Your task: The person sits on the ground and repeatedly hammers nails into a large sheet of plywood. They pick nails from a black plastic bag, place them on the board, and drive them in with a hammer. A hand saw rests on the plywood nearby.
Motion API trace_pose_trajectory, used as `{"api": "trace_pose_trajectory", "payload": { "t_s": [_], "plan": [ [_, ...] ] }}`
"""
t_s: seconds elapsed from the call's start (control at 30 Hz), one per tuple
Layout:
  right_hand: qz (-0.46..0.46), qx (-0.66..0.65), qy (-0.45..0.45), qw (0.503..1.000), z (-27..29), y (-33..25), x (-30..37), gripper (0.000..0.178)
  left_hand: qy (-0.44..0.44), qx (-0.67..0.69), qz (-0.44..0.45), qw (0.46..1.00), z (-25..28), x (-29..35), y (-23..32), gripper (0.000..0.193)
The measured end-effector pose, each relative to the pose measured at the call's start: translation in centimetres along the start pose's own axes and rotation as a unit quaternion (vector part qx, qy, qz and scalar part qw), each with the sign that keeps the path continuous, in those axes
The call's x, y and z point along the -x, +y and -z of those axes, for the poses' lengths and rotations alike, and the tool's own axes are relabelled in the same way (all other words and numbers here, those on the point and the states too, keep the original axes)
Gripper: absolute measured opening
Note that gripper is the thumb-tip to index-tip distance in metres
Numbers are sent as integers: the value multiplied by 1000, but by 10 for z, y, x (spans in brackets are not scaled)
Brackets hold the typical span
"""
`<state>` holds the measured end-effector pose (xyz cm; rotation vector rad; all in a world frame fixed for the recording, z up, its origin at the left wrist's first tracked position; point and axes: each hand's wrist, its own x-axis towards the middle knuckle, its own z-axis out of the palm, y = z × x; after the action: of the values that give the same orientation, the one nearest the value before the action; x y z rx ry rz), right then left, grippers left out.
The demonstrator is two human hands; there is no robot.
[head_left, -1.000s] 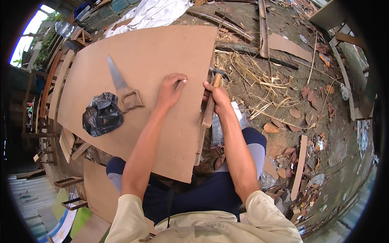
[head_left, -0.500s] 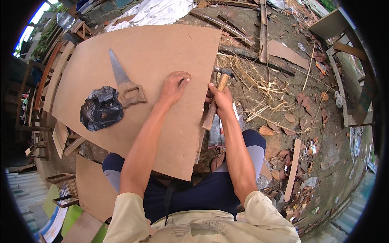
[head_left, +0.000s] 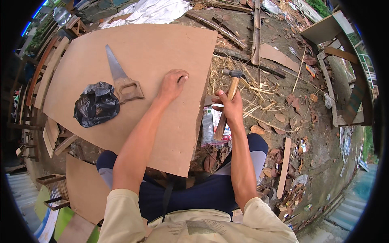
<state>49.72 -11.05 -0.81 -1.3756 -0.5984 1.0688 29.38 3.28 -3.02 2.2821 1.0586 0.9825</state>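
A hammer [head_left: 233, 86] with a wooden handle and a dark metal head is in my right hand [head_left: 231, 106], just off the right edge of a large brown board [head_left: 162, 44]. My thumb and fingers are loosely around its handle. My left hand [head_left: 173, 84] rests on the board near that edge, fingers curled together; anything in them is hidden or too small to make out. To its left on the board lie a handsaw [head_left: 121, 79] with a wooden handle and a crumpled black plastic bag [head_left: 97, 104].
Below the right hand sits a plastic package [head_left: 209, 127]. Wood shavings [head_left: 259, 99], dry leaves and planks [head_left: 256, 36] litter the ground to the right. White cloth [head_left: 150, 11] lies beyond the board. Wooden slats [head_left: 50, 73] stand at the left, with a small wooden cage [head_left: 56, 190] lower down.
My right hand has moved right with the hammer, away from the board's edge, and the hammer's head now shows fully. My left hand stays in place on the board.
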Motion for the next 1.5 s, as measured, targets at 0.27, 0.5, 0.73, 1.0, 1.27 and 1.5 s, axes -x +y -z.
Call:
{"api": "trace_pose_trajectory", "payload": {
  "t_s": [0.27, 0.5, 0.73, 1.0, 1.27, 1.5],
  "plan": [
    [132, 315, -34, 939, -26, -36, 16, 35, 2, -13, 17, 1000, 3, 2, 0, 13],
    [149, 433, -79, 885, -50, -43, 5, 34, -5, 16, 62, 998, 2, 0, 4, 14],
    [197, 425, -59, 881, -64, -52, 9, 31, 21, 34, 79, 996, -1, 3, 3, 13],
    [211, 434, -61, 874, -61, -43, 11, 30, 26, 44, 75, 996, -1, 3, 3, 12],
    [194, 455, -65, 867, -61, -41, 7, 32, 9, 71, 92, 993, 1, 2, 3, 13],
    [191, 468, -71, 860, -57, -36, 4, 31, 1, 50, 52, 997, 1, -2, -2, 16]
  ]
}}
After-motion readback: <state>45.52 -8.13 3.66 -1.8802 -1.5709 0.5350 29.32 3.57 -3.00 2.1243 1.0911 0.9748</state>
